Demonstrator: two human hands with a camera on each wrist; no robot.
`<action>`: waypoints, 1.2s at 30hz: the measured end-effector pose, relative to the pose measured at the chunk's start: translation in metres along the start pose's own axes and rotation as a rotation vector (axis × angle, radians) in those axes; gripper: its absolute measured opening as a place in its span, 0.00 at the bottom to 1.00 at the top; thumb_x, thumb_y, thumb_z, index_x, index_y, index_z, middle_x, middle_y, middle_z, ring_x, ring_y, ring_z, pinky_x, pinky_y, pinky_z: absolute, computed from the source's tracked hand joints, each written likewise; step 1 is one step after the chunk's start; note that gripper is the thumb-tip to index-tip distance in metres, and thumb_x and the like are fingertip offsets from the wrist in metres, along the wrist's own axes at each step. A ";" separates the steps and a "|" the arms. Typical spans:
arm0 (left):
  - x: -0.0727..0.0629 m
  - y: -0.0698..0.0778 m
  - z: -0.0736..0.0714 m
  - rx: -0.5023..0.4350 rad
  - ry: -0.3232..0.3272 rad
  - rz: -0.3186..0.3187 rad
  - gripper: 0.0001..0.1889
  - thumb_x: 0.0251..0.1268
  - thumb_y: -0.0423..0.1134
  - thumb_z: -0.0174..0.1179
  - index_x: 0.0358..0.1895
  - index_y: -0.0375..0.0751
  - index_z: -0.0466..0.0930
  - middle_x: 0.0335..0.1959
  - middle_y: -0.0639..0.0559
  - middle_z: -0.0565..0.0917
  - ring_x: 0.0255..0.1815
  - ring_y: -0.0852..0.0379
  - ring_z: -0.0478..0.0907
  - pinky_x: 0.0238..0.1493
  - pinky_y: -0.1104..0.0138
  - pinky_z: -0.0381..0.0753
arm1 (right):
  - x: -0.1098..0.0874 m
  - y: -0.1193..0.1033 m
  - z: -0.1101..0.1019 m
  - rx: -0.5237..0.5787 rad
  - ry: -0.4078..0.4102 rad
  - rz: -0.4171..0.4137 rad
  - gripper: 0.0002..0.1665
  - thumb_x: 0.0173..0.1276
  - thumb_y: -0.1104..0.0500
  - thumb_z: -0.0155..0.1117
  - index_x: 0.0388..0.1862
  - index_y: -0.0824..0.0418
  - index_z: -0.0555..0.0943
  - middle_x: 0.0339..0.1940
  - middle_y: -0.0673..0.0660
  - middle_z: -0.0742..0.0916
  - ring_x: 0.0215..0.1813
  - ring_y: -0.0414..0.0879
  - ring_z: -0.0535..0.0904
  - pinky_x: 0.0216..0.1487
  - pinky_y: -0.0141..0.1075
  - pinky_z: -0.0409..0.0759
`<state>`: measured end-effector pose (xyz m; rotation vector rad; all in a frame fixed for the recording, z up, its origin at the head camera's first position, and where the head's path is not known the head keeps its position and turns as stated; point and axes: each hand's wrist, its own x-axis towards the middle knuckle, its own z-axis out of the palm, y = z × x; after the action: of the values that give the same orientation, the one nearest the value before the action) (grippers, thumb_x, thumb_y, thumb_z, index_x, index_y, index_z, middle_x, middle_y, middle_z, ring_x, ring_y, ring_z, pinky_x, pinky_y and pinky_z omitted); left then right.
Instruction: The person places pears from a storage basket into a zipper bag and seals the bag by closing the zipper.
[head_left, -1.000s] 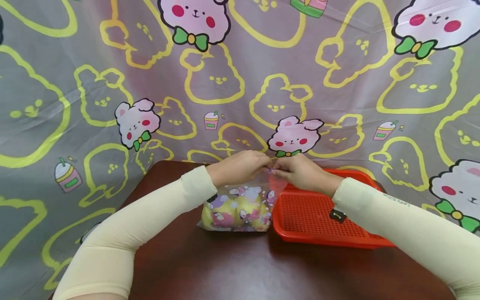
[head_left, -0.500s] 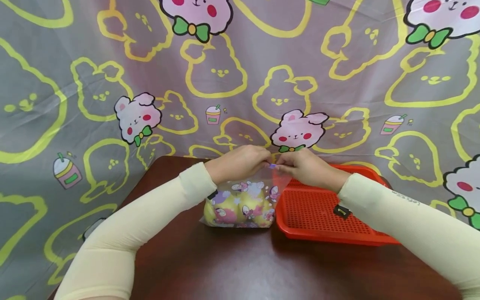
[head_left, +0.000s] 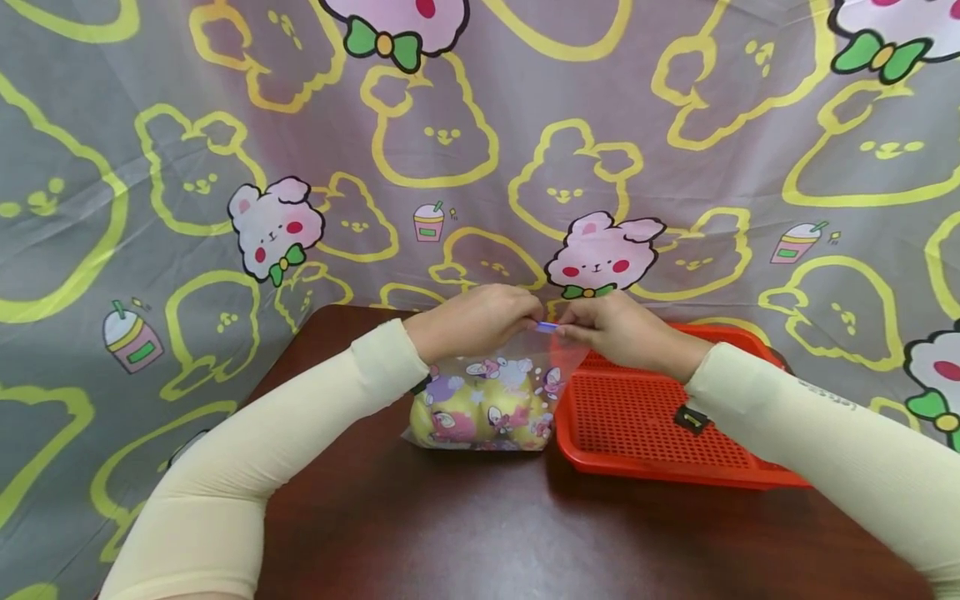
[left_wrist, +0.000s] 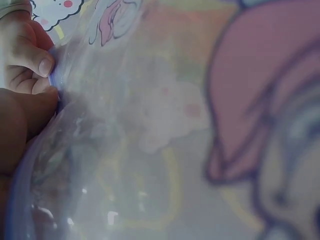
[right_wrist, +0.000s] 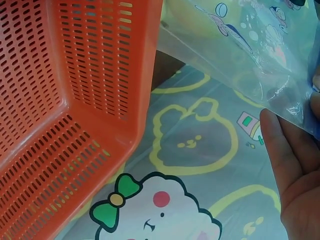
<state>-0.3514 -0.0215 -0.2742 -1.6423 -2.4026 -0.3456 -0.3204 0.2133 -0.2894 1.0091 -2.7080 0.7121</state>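
A clear printed zip bag (head_left: 487, 408) stands on the table, plump with rounded yellow contents whose kind cannot be told through the print. Along its top runs a purple zip strip (head_left: 547, 327). My left hand (head_left: 480, 321) pinches the bag's top edge, and just to its right my right hand (head_left: 622, 333) pinches the same strip near the corner. A short piece of purple shows between the fingertips. Close up in the left wrist view, the clear film (left_wrist: 125, 120) fills most of the picture, both thumbs at the strip. The bag's corner (right_wrist: 270, 95) meets the right fingers in the right wrist view.
A red perforated plastic basket (head_left: 573, 454) stands right beside the bag, under my right forearm. The dark brown table (head_left: 480, 525) extends toward me. Behind it hangs a grey curtain (head_left: 465, 200) with cartoon bears and rabbits.
My right hand has shifted slightly away from the left one, and more of the purple strip shows between them. Both still pinch the bag's top. The head view has tilted downward a little.
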 end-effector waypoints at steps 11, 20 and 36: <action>-0.005 -0.003 -0.005 0.012 -0.019 -0.022 0.05 0.72 0.33 0.55 0.42 0.42 0.81 0.36 0.56 0.81 0.36 0.63 0.76 0.41 0.72 0.75 | 0.000 -0.003 -0.002 -0.009 0.004 0.004 0.06 0.69 0.56 0.66 0.31 0.52 0.85 0.21 0.43 0.84 0.21 0.38 0.70 0.22 0.34 0.69; -0.009 -0.006 -0.007 0.049 -0.029 -0.054 0.05 0.73 0.35 0.55 0.39 0.45 0.81 0.34 0.58 0.80 0.35 0.64 0.76 0.40 0.73 0.75 | 0.000 -0.002 -0.003 -0.007 -0.004 -0.013 0.05 0.69 0.56 0.66 0.32 0.51 0.85 0.22 0.42 0.84 0.22 0.38 0.71 0.23 0.34 0.70; -0.017 -0.010 -0.006 0.053 -0.020 -0.075 0.04 0.73 0.37 0.57 0.40 0.45 0.82 0.34 0.59 0.79 0.33 0.64 0.75 0.38 0.71 0.75 | 0.000 -0.001 -0.002 -0.021 -0.021 -0.003 0.05 0.70 0.56 0.65 0.33 0.51 0.85 0.22 0.42 0.84 0.21 0.38 0.71 0.23 0.34 0.70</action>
<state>-0.3539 -0.0423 -0.2742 -1.5442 -2.4703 -0.2773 -0.3195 0.2136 -0.2874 1.0214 -2.7255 0.6752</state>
